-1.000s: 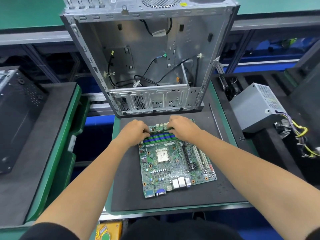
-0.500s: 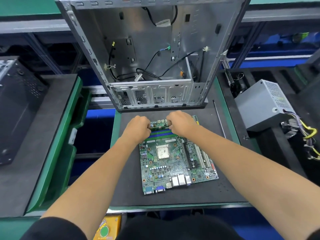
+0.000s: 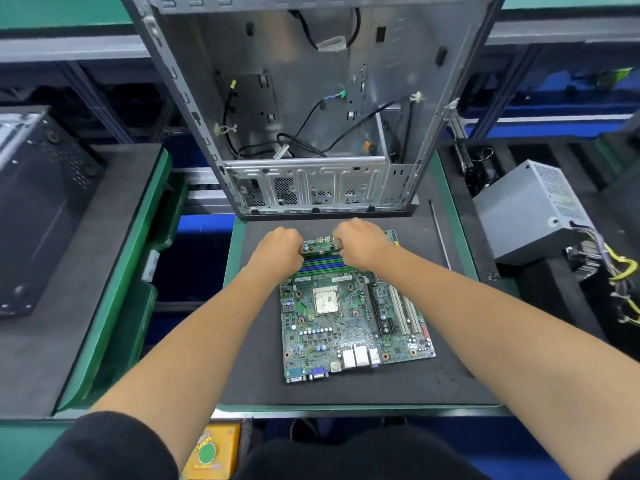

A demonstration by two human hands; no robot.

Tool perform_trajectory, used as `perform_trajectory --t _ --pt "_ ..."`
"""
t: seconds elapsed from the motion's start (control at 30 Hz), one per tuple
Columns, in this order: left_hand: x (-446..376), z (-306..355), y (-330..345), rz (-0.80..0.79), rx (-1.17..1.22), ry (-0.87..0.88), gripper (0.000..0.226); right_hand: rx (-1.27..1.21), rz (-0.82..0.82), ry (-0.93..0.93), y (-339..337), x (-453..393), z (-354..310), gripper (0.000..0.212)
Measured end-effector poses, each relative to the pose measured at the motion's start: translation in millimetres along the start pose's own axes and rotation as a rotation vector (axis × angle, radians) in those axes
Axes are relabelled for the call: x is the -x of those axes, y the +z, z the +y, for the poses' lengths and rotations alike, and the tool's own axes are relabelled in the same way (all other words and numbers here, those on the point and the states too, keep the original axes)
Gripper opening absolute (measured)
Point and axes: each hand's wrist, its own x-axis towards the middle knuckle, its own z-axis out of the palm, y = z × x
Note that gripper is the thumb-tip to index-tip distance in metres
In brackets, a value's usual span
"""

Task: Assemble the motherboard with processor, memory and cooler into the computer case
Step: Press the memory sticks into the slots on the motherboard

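Electronics assembly line, factory-type workstation. Landmark: black foam work mat [image 3: 346,393] on a green-edged pallet [image 3: 464,237]. On the mat, a bare motherboard [image 3: 349,327]; at the mat's far edge, an open metal computer case [image 3: 311,98] with loose cables inside. Left of the mat, a second green pallet [image 3: 114,306] carrying another black case [image 3: 38,209]. Right of the mat, a grey power supply [image 3: 526,209] with a wire bundle. Beyond the mat, grey conveyor rails [image 3: 69,50]. Below its near edge, a yellow box with a green button [image 3: 207,452].
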Motion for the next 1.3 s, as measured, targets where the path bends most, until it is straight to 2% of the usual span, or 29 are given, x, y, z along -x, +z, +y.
perform_trajectory --t 0.13,0.23,0.3,0.43,0.5,0.7,0.8,0.97,1.17,1.3 --pt "-2 7 -15 -0.125 -0.232 0.109 0.005 0.137 -0.06 -0.073 -14 2 -3 0.017" --pt "-8 12 -22 -0.175 -0.362 0.168 0.032 0.259 -0.086 -0.151 -22 1 -9 0.022" --pt "-10 15 -25 -0.155 -0.407 0.182 0.035 0.308 -0.092 -0.187 -24 0 -13 0.021" --pt "-12 20 -25 -0.12 -0.386 0.167 0.014 0.351 -0.085 -0.204 -22 -3 -15 0.03" --pt "-11 22 -23 -0.115 -0.389 0.158 0.009 0.36 -0.075 -0.2 -19 -4 -13 0.024" --pt "-14 23 -23 -0.141 -0.457 0.204 0.016 0.339 -0.045 -0.201 -16 -8 -11 0.019" --pt "-15 22 -25 -0.196 -0.449 0.224 0.032 0.336 -0.038 -0.202 -15 -8 -11 0.021" --pt "-13 19 -20 -0.128 -0.483 0.217 0.016 0.412 -0.042 -0.21 -15 -8 -15 0.017" --pt "-15 18 -15 -0.107 -0.488 0.235 0.018 0.413 -0.04 -0.212 -13 -9 -14 0.016" --pt "-16 15 -11 -0.09 -0.469 0.25 0.029 0.39 -0.034 -0.233 -8 -11 -11 0.014"
